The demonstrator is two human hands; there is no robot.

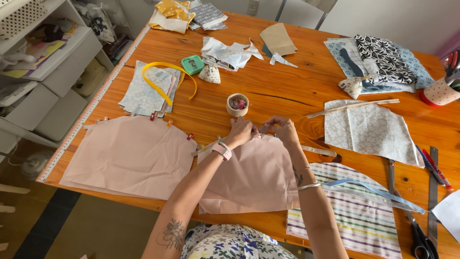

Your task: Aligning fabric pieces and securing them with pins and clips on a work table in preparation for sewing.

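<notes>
My left hand (241, 131) and my right hand (283, 129) meet at the far edge of a pale pink fabric piece (251, 177) lying on the wooden table (287, 91). Both pinch that edge, with a small clip (263, 128) between the fingertips. Just beyond my hands stands a small round tub of clips (237, 104). A second pink fabric piece (129, 156) with clips along its top edge lies to the left.
Striped fabric (354, 211) with a blue strip lies at the right, scissors (419, 235) and a metal ruler (432, 192) beyond it. Grey patterned fabric (369, 129), a yellow ribbon (163, 79), a green tape measure (192, 64) and fabric scraps fill the far table. White shelves (43, 62) stand left.
</notes>
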